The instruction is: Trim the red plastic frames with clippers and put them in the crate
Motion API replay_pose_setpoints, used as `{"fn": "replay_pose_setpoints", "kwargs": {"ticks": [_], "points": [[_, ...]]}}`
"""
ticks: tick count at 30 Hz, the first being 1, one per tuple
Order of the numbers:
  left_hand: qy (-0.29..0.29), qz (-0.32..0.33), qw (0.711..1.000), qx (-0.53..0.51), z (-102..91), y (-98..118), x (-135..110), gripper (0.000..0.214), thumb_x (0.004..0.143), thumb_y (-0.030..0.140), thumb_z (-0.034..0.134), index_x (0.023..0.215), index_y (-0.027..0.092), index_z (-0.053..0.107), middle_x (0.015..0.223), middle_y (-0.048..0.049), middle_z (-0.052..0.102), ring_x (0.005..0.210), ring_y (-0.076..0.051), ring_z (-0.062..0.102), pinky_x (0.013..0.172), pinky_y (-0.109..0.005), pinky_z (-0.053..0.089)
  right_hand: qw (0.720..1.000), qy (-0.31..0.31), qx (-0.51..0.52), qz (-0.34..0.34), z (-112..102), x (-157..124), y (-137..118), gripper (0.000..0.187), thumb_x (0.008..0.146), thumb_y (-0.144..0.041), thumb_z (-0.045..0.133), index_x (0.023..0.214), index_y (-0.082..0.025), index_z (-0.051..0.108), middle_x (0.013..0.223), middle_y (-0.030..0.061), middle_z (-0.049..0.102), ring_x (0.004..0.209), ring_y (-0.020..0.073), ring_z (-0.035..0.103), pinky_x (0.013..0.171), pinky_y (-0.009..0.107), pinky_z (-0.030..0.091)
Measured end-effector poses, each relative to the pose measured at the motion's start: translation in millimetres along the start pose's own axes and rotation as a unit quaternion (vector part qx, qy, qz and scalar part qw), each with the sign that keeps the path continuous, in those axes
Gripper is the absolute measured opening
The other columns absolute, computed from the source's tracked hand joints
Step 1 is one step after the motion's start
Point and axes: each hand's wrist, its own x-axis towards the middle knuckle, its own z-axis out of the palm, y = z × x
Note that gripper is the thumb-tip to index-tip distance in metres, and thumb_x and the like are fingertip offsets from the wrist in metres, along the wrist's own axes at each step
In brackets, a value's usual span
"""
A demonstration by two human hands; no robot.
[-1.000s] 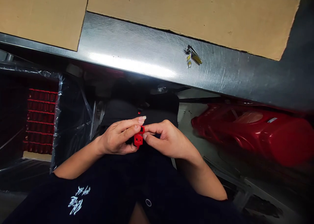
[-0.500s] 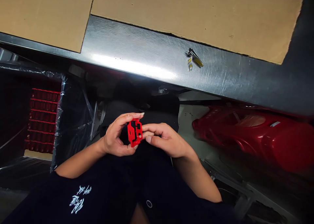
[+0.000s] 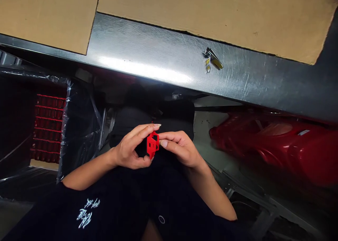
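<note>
A small red plastic part with cut-out openings is held in front of my body, over my dark clothing. My left hand spans it from the left, with fingers at the top edge and the thumb at the bottom. On the right, the index finger and thumb of my right hand close together at the part's edge. The part is turned partly side-on, and my right fingertips are partly hidden by it.
A small metal tool with yellow-lined handles, like a nail clipper, lies on the metal table. Cardboard sheets cover its far side. To the left, a plastic-lined box holds rows of red parts. A large red moulded object stands right.
The red part has turned to a more side-on angle and moved slightly right with my left hand. My right fingers remain at its right edge.
</note>
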Motion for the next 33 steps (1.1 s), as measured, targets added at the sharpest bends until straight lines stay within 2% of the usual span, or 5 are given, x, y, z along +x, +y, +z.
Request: {"fn": "replay_pose_setpoints", "kwargs": {"ticks": [7,13,20,27,33], "points": [[0.002,0.020,1.000,-0.004,1.8,2.5,0.1,0.091,0.074,0.014,0.075,0.156,0.010,0.036,0.140,-0.0221,0.063,0.127,-0.031,0.066,0.103,-0.047,0.061,0.992,0.029,-0.116,0.029,-1.7,1.0,-4.0,0.032,0.095,-0.042,0.062,0.093,-0.016,0.082,0.075,0.0029,0.073,0.072,0.0182,0.065,0.071,0.030,0.052],[0.017,-0.073,0.997,-0.018,-2.4,7.1,-1.9,0.087,0.072,0.028,0.080,0.150,0.012,0.045,0.131,-0.0206,0.068,0.118,-0.031,0.071,0.100,-0.045,0.062,0.996,-0.004,-0.079,0.028,-1.4,3.7,-3.4,0.035,0.097,-0.043,0.061,0.094,-0.016,0.082,0.078,0.0044,0.073,0.077,0.0199,0.065,0.075,0.032,0.051],[0.018,-0.098,0.994,-0.041,-1.4,6.7,-3.3,0.088,0.072,0.028,0.082,0.151,0.015,0.045,0.132,-0.0189,0.069,0.119,-0.032,0.071,0.102,-0.046,0.061,0.997,-0.005,-0.063,0.036,0.2,4.3,-6.2,0.036,0.097,-0.044,0.061,0.091,-0.015,0.081,0.079,0.0049,0.073,0.079,0.0205,0.064,0.078,0.034,0.050],[0.012,-0.011,1.000,0.001,-1.3,3.5,-0.6,0.090,0.072,0.022,0.083,0.151,0.008,0.042,0.136,-0.0231,0.065,0.126,-0.031,0.067,0.104,-0.045,0.061,0.996,-0.002,-0.073,0.045,0.6,6.4,-8.7,0.034,0.096,-0.039,0.058,0.080,-0.014,0.076,0.071,0.0015,0.065,0.070,0.0153,0.054,0.073,0.031,0.046],[0.002,0.028,1.000,-0.006,-2.0,2.8,1.3,0.083,0.077,0.023,0.084,0.149,0.015,0.042,0.140,-0.0239,0.064,0.128,-0.032,0.067,0.101,-0.051,0.062,0.992,-0.008,-0.114,0.045,-1.4,4.7,-11.4,0.035,0.096,-0.039,0.056,0.079,-0.014,0.075,0.069,0.0010,0.063,0.065,0.0138,0.051,0.067,0.029,0.043]]}}
